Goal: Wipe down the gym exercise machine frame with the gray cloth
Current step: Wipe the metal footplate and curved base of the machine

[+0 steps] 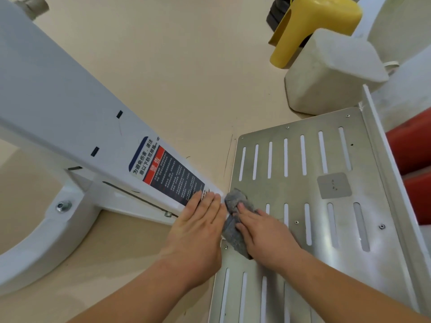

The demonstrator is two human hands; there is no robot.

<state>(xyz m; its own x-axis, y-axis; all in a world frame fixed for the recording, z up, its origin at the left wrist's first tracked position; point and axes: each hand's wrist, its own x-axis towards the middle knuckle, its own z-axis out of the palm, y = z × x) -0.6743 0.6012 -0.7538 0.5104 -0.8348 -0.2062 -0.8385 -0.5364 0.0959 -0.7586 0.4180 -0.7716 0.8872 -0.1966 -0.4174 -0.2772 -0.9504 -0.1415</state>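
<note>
At centre, slightly toward 6 o'clock, I log one crumpled gray cloth (234, 231), lying where the white painted metal frame beam (58, 101) meets the slotted silver metal footplate (331, 229). Right hand (263, 234): fingers fairly flat, pressing the cloth down. Left hand (200, 227), at 9 o'clock of the cloth: fingers straight and together, resting flat on the beam's lower end, touching the dark blue-and-red warning label (168, 169). At 1 o'clock I note a yellow plastic stool (310, 26); at 3 o'clock, red padded rollers (412, 155).
</note>
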